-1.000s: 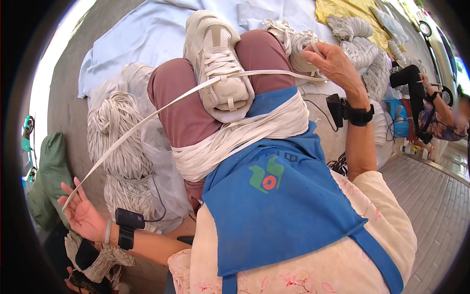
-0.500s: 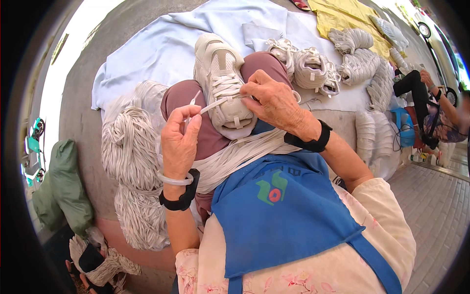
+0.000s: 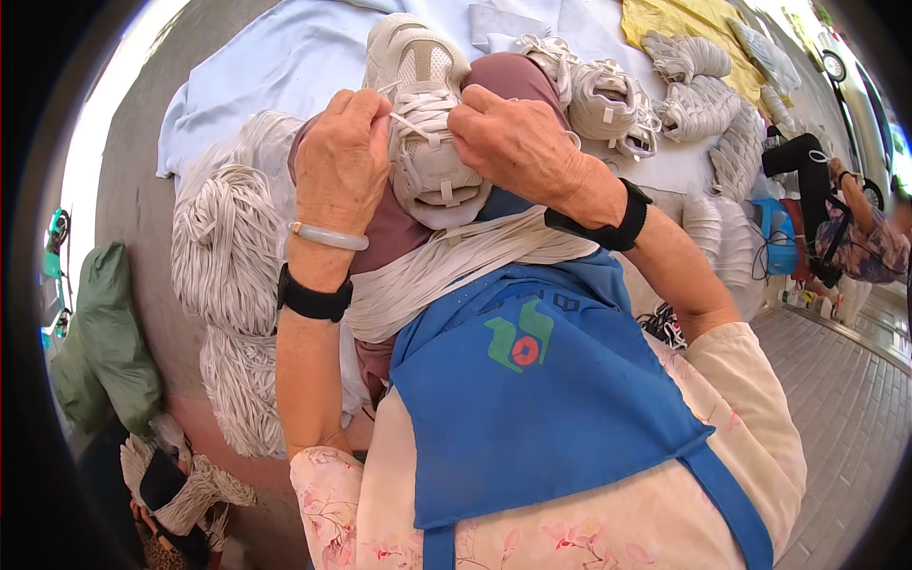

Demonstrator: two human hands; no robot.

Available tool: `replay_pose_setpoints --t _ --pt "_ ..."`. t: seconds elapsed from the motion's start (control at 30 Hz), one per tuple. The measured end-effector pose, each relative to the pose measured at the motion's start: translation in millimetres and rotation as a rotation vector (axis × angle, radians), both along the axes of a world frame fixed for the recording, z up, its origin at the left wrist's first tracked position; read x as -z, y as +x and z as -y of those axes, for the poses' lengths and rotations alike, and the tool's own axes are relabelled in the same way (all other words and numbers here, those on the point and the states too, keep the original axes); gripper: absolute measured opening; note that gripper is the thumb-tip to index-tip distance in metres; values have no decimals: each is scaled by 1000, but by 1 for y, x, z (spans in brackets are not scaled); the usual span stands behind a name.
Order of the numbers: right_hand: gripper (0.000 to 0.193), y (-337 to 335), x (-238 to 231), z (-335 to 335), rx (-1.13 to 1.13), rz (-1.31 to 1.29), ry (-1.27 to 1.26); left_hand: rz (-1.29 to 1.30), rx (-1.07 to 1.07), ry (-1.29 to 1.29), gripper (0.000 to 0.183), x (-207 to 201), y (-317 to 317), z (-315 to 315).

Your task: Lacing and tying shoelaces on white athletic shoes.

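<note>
At the far left, a green sack (image 3: 109, 342) slumps on the ground, and to its right a thick hank of pale laces (image 3: 233, 256) lies beside the person's leg, partly over clear plastic. Next comes the left hand (image 3: 344, 142), its fingers curled narrow on a white lace (image 3: 408, 122) that runs from them to the lacing of a beige sneaker (image 3: 437, 161). That sneaker rests between the person's knees, toe pointing away, just above a bunch of laces (image 3: 475, 256) lying across the lap over a blue apron (image 3: 560, 408). The right hand (image 3: 518, 147) touches the shoe's right side, thumb and fingers bent close together; whether they pinch a lace, I cannot tell. Farther right, laced shoes (image 3: 603, 100) stand on a pale cloth near ribbed whitish bundles (image 3: 703, 106). Toward the right edge, another person (image 3: 863, 233) sits near a blue container (image 3: 779, 237).
</note>
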State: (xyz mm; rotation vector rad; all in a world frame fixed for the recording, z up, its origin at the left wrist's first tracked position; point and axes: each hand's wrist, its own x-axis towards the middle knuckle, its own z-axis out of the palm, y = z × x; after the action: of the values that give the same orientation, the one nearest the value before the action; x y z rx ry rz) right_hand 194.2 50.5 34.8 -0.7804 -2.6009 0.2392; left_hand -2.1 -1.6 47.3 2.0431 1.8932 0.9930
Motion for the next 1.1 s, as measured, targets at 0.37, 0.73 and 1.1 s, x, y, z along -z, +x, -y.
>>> replay_pose_setpoints --t 0.37,0.73,1.1 --pt "8 21 3 10 -81 -59 -157 139 59 -85 11 8 16 35" --pt "12 8 17 12 119 -223 -162 -121 -111 38 16 27 29 28" --pt "8 -1 15 15 173 -124 -110 20 -47 66 14 32 19 18"
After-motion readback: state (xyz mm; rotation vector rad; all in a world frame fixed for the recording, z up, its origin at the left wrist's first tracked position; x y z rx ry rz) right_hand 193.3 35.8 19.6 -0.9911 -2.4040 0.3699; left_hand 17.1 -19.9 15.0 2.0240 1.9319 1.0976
